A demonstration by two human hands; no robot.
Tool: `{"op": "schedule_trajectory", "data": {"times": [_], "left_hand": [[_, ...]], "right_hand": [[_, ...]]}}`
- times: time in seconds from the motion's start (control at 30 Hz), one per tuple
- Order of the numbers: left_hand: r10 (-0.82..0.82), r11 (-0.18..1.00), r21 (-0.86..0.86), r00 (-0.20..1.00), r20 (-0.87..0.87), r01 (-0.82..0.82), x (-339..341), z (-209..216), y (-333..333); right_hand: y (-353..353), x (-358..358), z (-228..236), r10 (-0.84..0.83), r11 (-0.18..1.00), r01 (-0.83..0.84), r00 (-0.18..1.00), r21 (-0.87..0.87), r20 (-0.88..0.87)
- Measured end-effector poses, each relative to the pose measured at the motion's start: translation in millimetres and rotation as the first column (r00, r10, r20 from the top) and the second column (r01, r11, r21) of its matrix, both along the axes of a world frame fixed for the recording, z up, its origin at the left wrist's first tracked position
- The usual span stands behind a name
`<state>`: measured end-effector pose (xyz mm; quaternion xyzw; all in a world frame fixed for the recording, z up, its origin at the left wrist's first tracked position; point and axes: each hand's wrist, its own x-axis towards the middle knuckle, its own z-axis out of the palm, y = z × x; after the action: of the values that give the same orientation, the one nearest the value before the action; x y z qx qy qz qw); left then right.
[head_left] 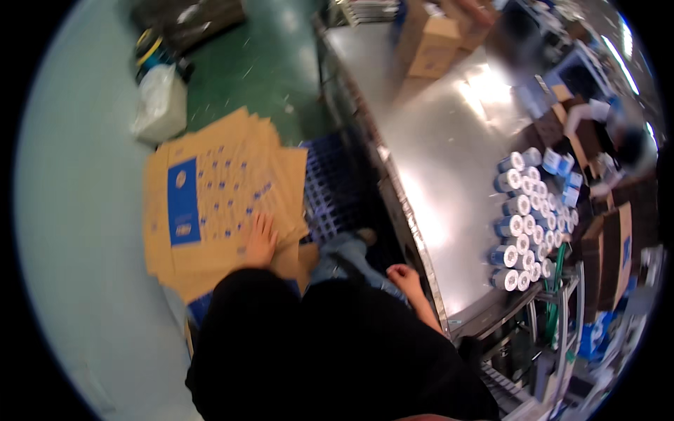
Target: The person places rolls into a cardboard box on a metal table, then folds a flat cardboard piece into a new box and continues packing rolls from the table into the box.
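Several flattened cartons [223, 203] lie stacked left of the metal table [428, 165]. The left hand [261, 240], fingers extended, rests on them; the right hand [406, 278] curls loosely, any contents indeterminable. Carton handling appears underway; lifting one would require gripping an edge.

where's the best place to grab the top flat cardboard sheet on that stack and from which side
Probably its right edge, coming in from the right, thumb above and fingers beneath. The top cardboard sheet lies flat, so only its rim seems to offer a pinch, and the left hand is on that side.
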<state>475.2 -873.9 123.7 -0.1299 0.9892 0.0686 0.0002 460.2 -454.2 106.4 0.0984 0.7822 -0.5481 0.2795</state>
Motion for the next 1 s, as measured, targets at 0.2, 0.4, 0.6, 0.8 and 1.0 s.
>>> {"op": "schedule_trajectory", "data": {"times": [0.2,0.4,0.6,0.8,1.0], "left_hand": [[-0.009,0.996,0.085,0.999,0.033,0.006,97,-18,-23],[0.051,0.996,-0.084,0.92,0.389,-0.019,118,-35,-67],[-0.12,0.992,-0.072,0.967,-0.224,0.106,57,-4,-93],[-0.155,0.984,-0.175,0.591,-0.792,0.024,-82,235,-58],[-0.476,0.845,-0.308,0.355,-0.804,0.437,-146,303,107]], "right_hand": [[-18,9,-2,0.036,0.999,-0.033,0.99,-0.022,0.138],[-30,19,-11,0.058,0.998,-0.059,0.995,0.015,0.084],[-21,23,-22,0.115,0.991,-0.117,0.993,0.071,0.032],[-27,11,7,0.042,0.999,-0.036,0.986,0.038,-0.163],[-10,-23,104,-0.413,0.907,0.401,0.787,-0.128,-0.459]]}}
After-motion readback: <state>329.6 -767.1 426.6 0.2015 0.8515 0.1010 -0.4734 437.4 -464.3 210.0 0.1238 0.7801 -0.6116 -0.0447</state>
